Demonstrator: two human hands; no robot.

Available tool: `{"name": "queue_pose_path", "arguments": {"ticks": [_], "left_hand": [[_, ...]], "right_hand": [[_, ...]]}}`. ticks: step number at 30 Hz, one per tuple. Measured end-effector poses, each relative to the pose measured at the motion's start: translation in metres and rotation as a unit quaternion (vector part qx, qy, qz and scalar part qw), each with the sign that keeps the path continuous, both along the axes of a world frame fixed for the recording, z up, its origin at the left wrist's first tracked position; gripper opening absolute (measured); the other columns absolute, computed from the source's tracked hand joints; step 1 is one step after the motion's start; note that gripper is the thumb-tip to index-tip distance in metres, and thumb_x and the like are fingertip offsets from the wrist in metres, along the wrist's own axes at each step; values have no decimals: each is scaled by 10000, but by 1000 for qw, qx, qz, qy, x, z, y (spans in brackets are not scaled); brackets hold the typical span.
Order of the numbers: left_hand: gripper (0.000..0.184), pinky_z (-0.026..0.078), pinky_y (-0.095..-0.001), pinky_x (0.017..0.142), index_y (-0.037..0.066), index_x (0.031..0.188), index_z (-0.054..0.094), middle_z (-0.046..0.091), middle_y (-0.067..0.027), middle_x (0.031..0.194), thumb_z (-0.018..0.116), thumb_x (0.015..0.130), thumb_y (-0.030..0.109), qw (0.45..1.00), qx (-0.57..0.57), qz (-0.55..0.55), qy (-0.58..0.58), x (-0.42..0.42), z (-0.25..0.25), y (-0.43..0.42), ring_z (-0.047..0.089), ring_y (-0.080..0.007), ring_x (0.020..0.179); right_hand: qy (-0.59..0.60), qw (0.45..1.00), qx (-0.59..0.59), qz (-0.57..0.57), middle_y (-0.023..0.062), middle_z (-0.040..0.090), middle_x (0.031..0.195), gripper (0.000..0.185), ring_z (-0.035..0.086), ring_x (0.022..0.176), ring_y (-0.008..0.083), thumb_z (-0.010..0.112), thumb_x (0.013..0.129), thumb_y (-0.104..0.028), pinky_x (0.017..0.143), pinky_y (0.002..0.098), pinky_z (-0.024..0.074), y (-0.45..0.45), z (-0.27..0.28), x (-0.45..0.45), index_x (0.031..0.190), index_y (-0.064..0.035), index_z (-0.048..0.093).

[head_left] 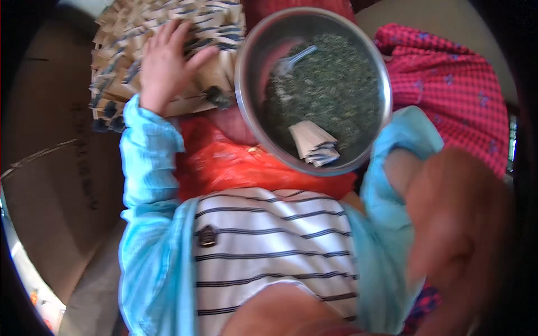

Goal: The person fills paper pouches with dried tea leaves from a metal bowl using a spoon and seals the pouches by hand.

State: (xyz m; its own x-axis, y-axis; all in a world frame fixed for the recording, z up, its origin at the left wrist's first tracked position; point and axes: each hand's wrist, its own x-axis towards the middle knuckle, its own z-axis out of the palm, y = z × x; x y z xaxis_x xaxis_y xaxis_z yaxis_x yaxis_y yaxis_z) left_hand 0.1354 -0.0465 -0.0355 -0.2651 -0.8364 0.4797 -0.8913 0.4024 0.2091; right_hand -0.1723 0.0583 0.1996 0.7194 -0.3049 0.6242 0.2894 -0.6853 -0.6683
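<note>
My left hand [166,67] lies with its fingers spread over a dense stack of folded paper packets [115,50] with dark contents at their ends. Beside the stack, a metal bowl [242,106] holds dark green shredded leaves [347,78]. A pale spoon [297,59] rests on the leaves near the upper left, and a small bundle of paper pieces [314,143] leans inside the lower rim. Close to the camera at the right is my right hand [459,207], raised and blurred; its fingers cannot be made out.
Red plastic [235,168] lies across the lap under the bowl. A pink checked cloth [448,89] is at the right. A large brown cardboard piece [67,145] stands along the left.
</note>
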Motion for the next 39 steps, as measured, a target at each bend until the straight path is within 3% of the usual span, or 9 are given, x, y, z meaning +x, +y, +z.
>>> {"name": "queue_pose_path", "arguments": {"ticks": [12, 15, 19, 23, 25, 29, 34, 36, 39], "left_hand": [[647, 371, -451, 1070, 36, 1314, 556, 500, -180, 1408, 753, 810, 390, 995, 72, -31, 65, -7, 46, 24, 461, -371, 1298], [594, 414, -436, 1014, 31, 1274, 576, 546, -176, 1348, 801, 744, 178, 977, 55, -157, 133, -44, 94, 62, 509, -365, 1232], [451, 456, -408, 978, -22, 1179, 590, 603, -194, 1197, 672, 737, 4, 852, 270, -413, 177, -110, 90, 95, 545, -375, 1168], [520, 452, -448, 1008, 23, 1294, 542, 545, -211, 1306, 609, 779, 54, 885, 247, -384, 88, -153, 31, 101, 527, -384, 1214], [567, 446, -466, 1015, 40, 1328, 515, 506, -219, 1361, 620, 772, 80, 823, 333, -457, 47, -160, 19, 91, 519, -383, 1233], [245, 510, -465, 862, 25, 975, 650, 648, -201, 1021, 633, 757, 136, 784, 365, -486, 121, -170, 6, 84, 623, -396, 994], [239, 501, -473, 775, 19, 929, 607, 664, -209, 816, 654, 853, 242, 805, 452, -369, 107, -153, 44, 71, 651, -404, 812], [237, 498, -481, 773, 17, 947, 596, 663, -220, 816, 646, 858, 231, 817, 433, -361, 123, -153, 35, 69, 651, -410, 817], [228, 496, -494, 770, 10, 982, 574, 661, -244, 823, 622, 869, 202, 831, 413, -341, 150, -155, 36, 69, 651, -423, 820]], "right_hand": [[49, 998, -44, -26, 102, 695, 983, 212, 667, 811, 205, 569, 890, -114, 751, 367, 539, 8, 6, -1, 1050, -18, 669], [41, 997, -12, -71, 102, 693, 980, 221, 665, 815, 200, 563, 892, -111, 757, 356, 537, 7, -4, -6, 1065, -15, 662], [35, 996, 14, -76, 103, 691, 976, 233, 663, 820, 195, 555, 896, -106, 767, 341, 534, 2, -14, -18, 1085, -10, 651], [57, 993, -30, -99, 103, 689, 973, 246, 661, 825, 189, 547, 899, -101, 776, 327, 531, -8, -9, 6, 1105, -5, 641], [57, 992, -12, -113, 103, 688, 971, 253, 660, 827, 186, 543, 900, -98, 780, 319, 529, -16, -15, 6, 1115, -3, 636], [19, 985, 68, -159, 104, 685, 967, 266, 658, 833, 180, 536, 904, -93, 789, 304, 526, -12, -49, -37, 1136, 2, 626], [17, 975, 112, -192, 104, 682, 962, 284, 656, 839, 173, 526, 907, -87, 801, 286, 522, -39, -76, -52, 1161, 8, 613], [148, 889, 290, -321, 92, 685, 1033, 286, 642, 947, 157, 567, 908, -97, 837, 303, 503, -92, -146, -64, 1178, -12, 609], [328, 849, -6, -415, 77, 652, 1120, 323, 609, 1059, 233, 548, 901, -118, 905, 362, 478, -114, -221, -69, 1215, -63, 601]]}}
